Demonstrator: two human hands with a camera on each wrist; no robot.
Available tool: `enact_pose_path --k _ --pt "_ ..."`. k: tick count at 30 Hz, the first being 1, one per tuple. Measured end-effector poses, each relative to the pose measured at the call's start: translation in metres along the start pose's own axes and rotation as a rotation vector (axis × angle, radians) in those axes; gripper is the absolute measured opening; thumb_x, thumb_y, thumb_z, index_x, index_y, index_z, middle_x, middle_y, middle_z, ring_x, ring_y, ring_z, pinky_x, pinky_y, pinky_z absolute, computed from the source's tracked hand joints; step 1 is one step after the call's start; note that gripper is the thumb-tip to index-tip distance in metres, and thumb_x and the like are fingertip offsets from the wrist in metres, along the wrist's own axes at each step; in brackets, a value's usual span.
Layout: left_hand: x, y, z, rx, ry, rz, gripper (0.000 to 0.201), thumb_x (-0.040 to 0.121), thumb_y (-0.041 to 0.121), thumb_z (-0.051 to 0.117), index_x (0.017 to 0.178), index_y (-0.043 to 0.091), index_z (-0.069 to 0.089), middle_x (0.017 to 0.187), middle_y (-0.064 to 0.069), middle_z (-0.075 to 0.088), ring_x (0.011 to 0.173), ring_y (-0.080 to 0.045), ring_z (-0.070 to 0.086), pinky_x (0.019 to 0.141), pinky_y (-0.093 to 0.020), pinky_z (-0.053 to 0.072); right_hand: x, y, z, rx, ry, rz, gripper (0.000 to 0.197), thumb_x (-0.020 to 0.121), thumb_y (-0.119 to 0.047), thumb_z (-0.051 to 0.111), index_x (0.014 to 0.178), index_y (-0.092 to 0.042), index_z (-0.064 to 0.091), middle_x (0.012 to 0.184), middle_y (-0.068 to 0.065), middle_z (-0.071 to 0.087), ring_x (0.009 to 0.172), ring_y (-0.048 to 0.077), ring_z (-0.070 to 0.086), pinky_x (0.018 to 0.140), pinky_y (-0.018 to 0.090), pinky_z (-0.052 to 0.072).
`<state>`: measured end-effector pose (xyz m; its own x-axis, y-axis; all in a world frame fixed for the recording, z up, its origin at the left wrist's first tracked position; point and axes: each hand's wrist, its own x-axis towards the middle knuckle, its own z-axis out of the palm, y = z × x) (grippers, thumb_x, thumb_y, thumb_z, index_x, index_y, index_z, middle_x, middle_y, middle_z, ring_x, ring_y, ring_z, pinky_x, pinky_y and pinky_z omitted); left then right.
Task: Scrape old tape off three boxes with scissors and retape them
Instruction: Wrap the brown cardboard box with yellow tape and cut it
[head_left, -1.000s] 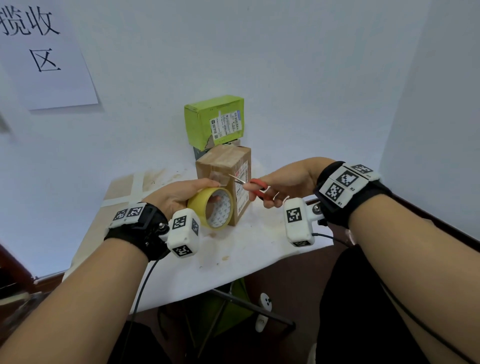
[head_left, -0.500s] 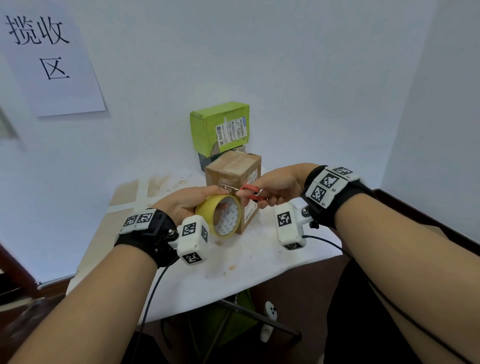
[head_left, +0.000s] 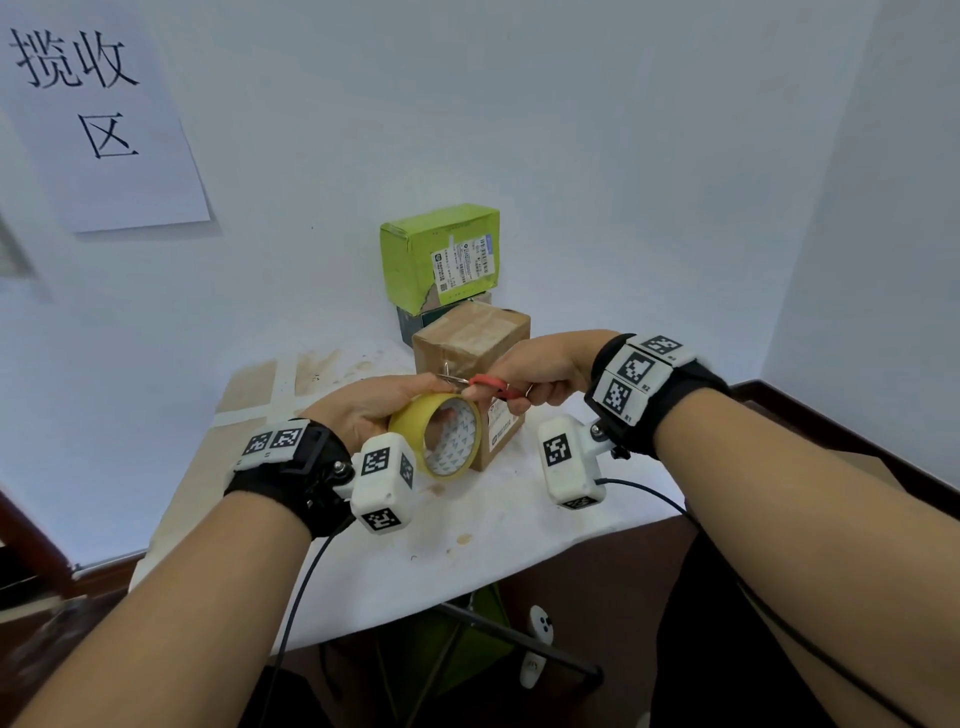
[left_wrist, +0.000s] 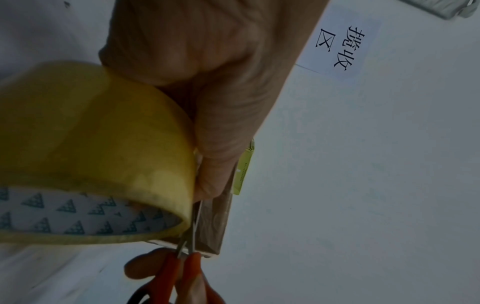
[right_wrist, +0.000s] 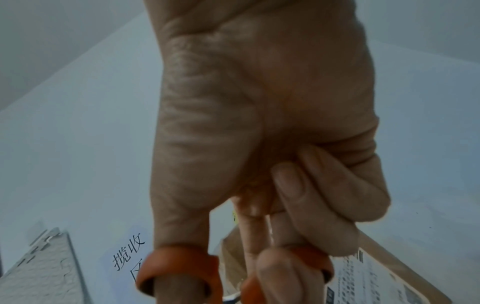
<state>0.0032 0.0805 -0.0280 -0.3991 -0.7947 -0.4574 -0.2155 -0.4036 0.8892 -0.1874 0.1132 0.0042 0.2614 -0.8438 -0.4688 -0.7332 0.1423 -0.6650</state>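
Observation:
My left hand (head_left: 387, 402) grips a yellow tape roll (head_left: 444, 435) (left_wrist: 91, 148) held up in front of a brown cardboard box (head_left: 470, 338) on the white table (head_left: 467, 545). My right hand (head_left: 535, 371) holds red-handled scissors (head_left: 488, 385) (left_wrist: 182, 267), thumb and fingers through the loops (right_wrist: 179, 267). The blades (left_wrist: 191, 230) point left and meet the roll's top edge beside my left thumb. Behind the brown box a green box (head_left: 436, 254) sits stacked on a dark box (head_left: 415, 325), which is mostly hidden.
A paper sign (head_left: 98, 119) with black characters hangs on the white wall at the left. The table stands in a corner, walls behind and at the right. Its front edge is near my wrists. A folding frame (head_left: 519, 644) and a green thing show below it.
My right hand has brought the scissors left, up to the top of the tape roll by my left thumb. Both hands sit a little closer together.

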Motion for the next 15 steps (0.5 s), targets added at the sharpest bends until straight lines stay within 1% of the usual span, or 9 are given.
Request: enact_pose_path --k 3,6,7,9,10,11,12,13,15 --pt "0.003 -0.002 -0.004 -0.016 -0.008 -0.012 0.017 0.089 0.021 0.062 0.096 0.005 0.062 0.073 -0.009 0.065 0.053 -0.015 0.062 0.044 -0.021 0.049 0.003 -0.001 0.000 -0.006 0.035 -0.013 0.029 0.086 -0.049 0.062 0.088 -0.020 0.061 0.054 -0.003 0.044 0.042 0.007 0.017 0.039 0.017 0.011" --pt "0.003 -0.002 -0.006 -0.036 -0.012 -0.014 0.014 0.085 0.019 0.066 0.088 0.005 0.065 0.072 -0.009 0.066 0.055 -0.015 0.063 0.046 -0.022 0.050 0.005 0.003 -0.001 -0.010 0.068 -0.056 0.022 0.085 -0.043 0.065 0.084 -0.021 0.063 0.056 -0.003 0.046 0.044 0.008 0.019 0.040 0.018 0.012" --pt "0.004 -0.002 -0.006 -0.044 -0.009 -0.008 0.016 0.081 0.018 0.069 0.088 0.004 0.066 0.074 -0.009 0.066 0.056 -0.015 0.063 0.048 -0.022 0.052 0.006 0.005 0.000 -0.004 0.067 -0.079 0.019 0.085 -0.040 0.067 0.082 -0.021 0.063 0.055 -0.003 0.047 0.043 0.007 0.020 0.040 0.018 0.013" --pt "0.008 -0.003 -0.008 -0.044 -0.005 0.006 0.031 0.071 0.019 0.074 0.097 0.004 0.066 0.081 -0.010 0.066 0.063 -0.016 0.063 0.056 -0.024 0.056 0.009 0.010 0.001 0.025 0.072 -0.130 0.018 0.084 -0.034 0.070 0.074 -0.021 0.063 0.052 -0.003 0.049 0.041 0.007 0.022 0.039 0.018 0.013" --pt "0.009 -0.002 -0.009 -0.041 -0.001 0.009 0.037 0.069 0.020 0.075 0.101 0.004 0.065 0.084 -0.010 0.066 0.066 -0.016 0.062 0.060 -0.025 0.057 0.011 0.013 0.002 0.038 0.085 -0.147 0.018 0.083 -0.031 0.071 0.071 -0.021 0.063 0.051 -0.003 0.050 0.040 0.007 0.022 0.039 0.018 0.013" --pt "0.010 -0.002 -0.010 -0.038 -0.002 0.013 0.037 0.070 0.020 0.074 0.103 0.005 0.065 0.086 -0.010 0.066 0.068 -0.016 0.062 0.062 -0.024 0.057 0.012 0.015 0.003 0.046 0.105 -0.158 0.017 0.083 -0.030 0.072 0.070 -0.021 0.064 0.051 -0.002 0.051 0.041 0.008 0.023 0.039 0.019 0.014" --pt "0.010 -0.002 -0.011 -0.032 -0.005 0.011 0.034 0.074 0.019 0.073 0.104 0.005 0.065 0.087 -0.010 0.065 0.068 -0.016 0.061 0.061 -0.024 0.056 0.013 0.016 0.005 0.049 0.128 -0.166 0.017 0.083 -0.029 0.072 0.070 -0.021 0.066 0.050 -0.002 0.051 0.042 0.008 0.024 0.039 0.019 0.014" --pt "0.010 -0.002 -0.010 -0.017 -0.011 0.002 0.027 0.078 0.017 0.072 0.102 0.005 0.065 0.085 -0.010 0.065 0.067 -0.016 0.062 0.057 -0.023 0.055 0.013 0.017 0.005 0.052 0.156 -0.174 0.017 0.084 -0.028 0.072 0.068 -0.022 0.068 0.050 -0.003 0.052 0.043 0.008 0.024 0.040 0.019 0.015" --pt "0.007 -0.002 -0.007 0.038 -0.034 -0.012 0.010 0.087 0.014 0.066 0.090 0.005 0.068 0.078 -0.009 0.065 0.060 -0.014 0.062 0.047 -0.020 0.050 0.013 0.019 0.005 0.067 0.200 -0.187 0.021 0.087 -0.027 0.069 0.066 -0.025 0.071 0.049 -0.003 0.052 0.042 0.008 0.025 0.040 0.019 0.015"
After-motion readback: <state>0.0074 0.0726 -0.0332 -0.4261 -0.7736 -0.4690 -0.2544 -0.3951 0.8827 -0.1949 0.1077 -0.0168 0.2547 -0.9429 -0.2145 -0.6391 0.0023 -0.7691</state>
